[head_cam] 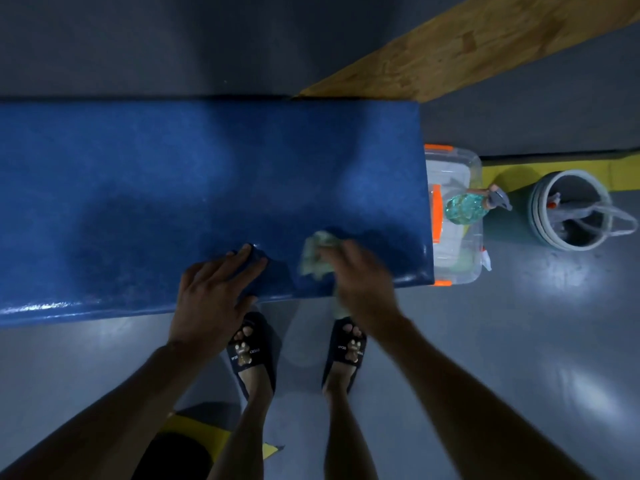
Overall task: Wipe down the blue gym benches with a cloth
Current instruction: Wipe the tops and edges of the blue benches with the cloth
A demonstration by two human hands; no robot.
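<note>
A blue padded gym bench runs across the view from the left edge to its right end. My right hand is shut on a pale green cloth and presses it on the bench top near the front edge, blurred by motion; a tail of cloth hangs over the edge. My left hand lies flat on the bench's front edge, fingers spread, holding nothing.
A clear plastic box with orange clips sits on the floor at the bench's right end, with a green spray bottle on it. A grey bucket holding cloths stands further right. A wooden plank lies behind. My sandalled feet stand below the bench.
</note>
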